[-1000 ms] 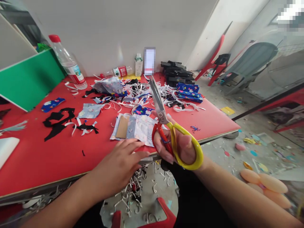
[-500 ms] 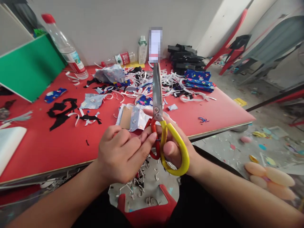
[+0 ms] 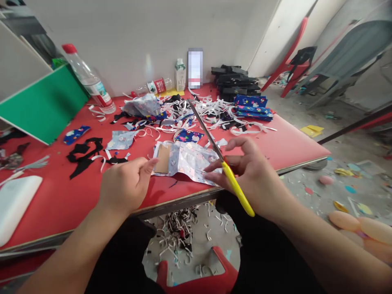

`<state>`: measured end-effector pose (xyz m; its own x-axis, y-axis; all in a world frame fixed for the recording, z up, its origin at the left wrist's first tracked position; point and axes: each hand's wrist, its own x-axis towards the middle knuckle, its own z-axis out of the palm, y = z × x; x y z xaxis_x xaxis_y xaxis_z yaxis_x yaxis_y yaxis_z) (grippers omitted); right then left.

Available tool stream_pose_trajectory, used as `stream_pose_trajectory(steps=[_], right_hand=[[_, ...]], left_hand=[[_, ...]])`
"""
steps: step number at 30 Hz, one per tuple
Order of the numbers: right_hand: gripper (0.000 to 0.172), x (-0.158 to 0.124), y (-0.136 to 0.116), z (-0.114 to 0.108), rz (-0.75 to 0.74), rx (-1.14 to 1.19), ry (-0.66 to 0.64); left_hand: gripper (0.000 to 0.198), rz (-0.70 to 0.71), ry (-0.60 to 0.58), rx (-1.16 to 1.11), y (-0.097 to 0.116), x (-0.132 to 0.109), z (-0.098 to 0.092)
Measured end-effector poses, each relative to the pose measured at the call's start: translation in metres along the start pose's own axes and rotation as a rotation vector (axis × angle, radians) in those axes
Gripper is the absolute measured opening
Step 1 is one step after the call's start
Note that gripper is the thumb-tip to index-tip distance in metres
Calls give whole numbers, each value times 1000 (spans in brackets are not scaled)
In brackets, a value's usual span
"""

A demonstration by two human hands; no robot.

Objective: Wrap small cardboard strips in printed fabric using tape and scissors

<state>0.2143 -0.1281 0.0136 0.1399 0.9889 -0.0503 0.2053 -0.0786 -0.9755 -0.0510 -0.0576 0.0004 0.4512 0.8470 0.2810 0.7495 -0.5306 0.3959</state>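
Closed on the yellow-handled scissors [image 3: 214, 145], my right hand's [image 3: 249, 177] grip keeps the blades together, angled across the pale printed fabric piece [image 3: 190, 157] at the red counter's [image 3: 61, 200] near edge, with its fingertips touching the cloth. My left hand [image 3: 125, 185], empty and half-open, hovers just beside the cardboard template [image 3: 162, 159]. I judge a cut is being lined up, which calls for opened blades and a left hand pinning the cloth.

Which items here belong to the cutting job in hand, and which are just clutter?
In use:
- scissors, in right hand
- light printed fabric piece with cardboard strip
- left hand, beside the piece, holding nothing

Lying about:
- water bottle
- white strip offcuts
- blue fabric stack
- black scraps
- green board
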Motion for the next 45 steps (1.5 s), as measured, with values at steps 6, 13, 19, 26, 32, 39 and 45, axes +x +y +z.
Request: stream_pose_trajectory(steps=[6, 13, 19, 26, 32, 39, 45], right_hand=[[67, 13, 17, 40, 112, 183, -132], [58, 14, 32, 43, 190, -34, -94], [59, 9, 28, 27, 266, -154, -73], [53, 15, 21, 10, 161, -547, -38], [58, 15, 12, -5, 191, -839, 15], [64, -20, -10, -8, 134, -998, 70], [70, -49, -15, 16, 219, -804, -77]], left_hand=[[56, -306, -62, 228, -4, 27, 19], [41, -419, -191, -63, -16, 46, 26], [52, -379, -117, -261, -15, 30, 21], [21, -389, -94, -345, -7, 26, 14], [29, -171, -54, -66, -8, 25, 16], [26, 78, 237, 205, -6, 23, 21], [11, -222, -22, -197, -1, 26, 32]])
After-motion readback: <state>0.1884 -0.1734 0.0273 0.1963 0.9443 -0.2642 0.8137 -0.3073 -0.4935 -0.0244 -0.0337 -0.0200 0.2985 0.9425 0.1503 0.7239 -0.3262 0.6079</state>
